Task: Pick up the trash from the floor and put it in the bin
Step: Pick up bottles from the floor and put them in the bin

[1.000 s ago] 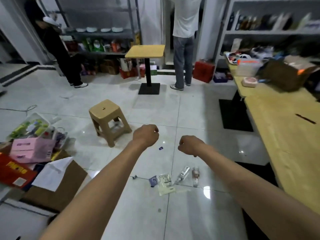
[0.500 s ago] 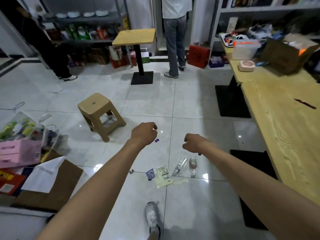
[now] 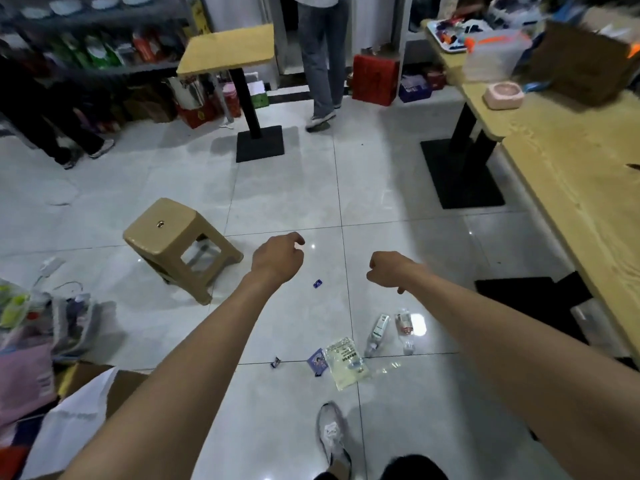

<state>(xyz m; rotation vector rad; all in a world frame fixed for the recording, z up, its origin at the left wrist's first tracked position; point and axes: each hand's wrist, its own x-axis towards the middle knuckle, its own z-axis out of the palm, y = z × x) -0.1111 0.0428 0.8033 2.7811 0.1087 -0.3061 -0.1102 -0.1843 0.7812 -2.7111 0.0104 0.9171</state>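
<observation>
From my remote feed: a glossy pale-grey tiled floor [image 3: 291, 188] with dark grout lines, throwing back small glints of overhead light. A tan plastic stool [image 3: 176, 242] stands tilted left of centre. Behind it, a small square wooden table [image 3: 227, 50] rises on a black pedestal and flat black base. Along the right runs a long light-wood table [image 3: 571, 174], also on a black base, carrying a cardboard box [image 3: 581, 60], a clear plastic tub [image 3: 495, 58] and a pink dish [image 3: 504, 95]. Metal shelving [image 3: 97, 39] packed with goods lines the far left wall; a red crate [image 3: 375, 79] sits on the floor at the back. Two bystanders' legs show.
</observation>
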